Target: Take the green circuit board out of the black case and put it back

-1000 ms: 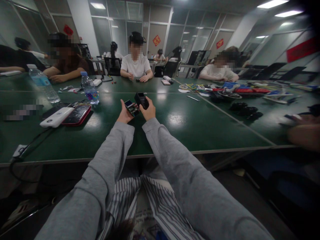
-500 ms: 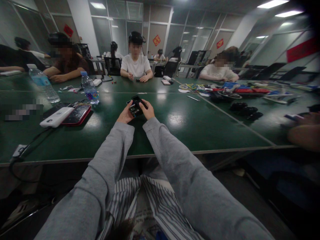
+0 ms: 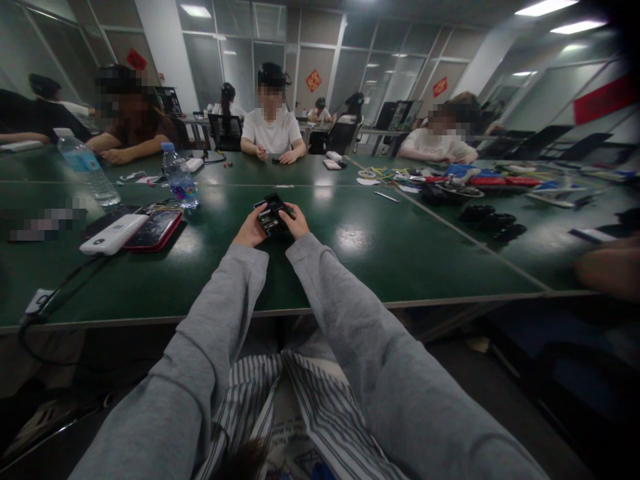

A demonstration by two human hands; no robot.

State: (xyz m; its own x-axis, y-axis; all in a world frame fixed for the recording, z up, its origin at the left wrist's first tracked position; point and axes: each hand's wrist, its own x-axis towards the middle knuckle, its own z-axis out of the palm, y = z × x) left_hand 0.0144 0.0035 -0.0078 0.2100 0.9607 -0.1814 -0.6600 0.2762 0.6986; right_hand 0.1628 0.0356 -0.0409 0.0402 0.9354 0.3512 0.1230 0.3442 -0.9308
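Note:
Over the green table (image 3: 380, 267), my two hands hold a small black device with an exposed circuit board (image 3: 271, 221) between them. My left hand (image 3: 251, 228) grips its left side, thumb on top near the upper left corner. Closed on its right side is my right hand (image 3: 299, 222), with the thumb lying across a black cover-like part. Small light components show on the board in the middle. The fingers beneath the device are hidden, and the fine parts are too small to tell.
Left of my hands lie a white power bank (image 3: 114, 235) with a cable, a red-edged phone (image 3: 154, 230) and two water bottles. Tangled cables (image 3: 383, 175) and tools lie at the right. Several people sit around; a blurred arm (image 3: 610, 267) is at the right edge.
The black device is tilted slightly differently, showing more of the board, and my right thumb has shifted a little. At the right edge, the other person's hand has moved.

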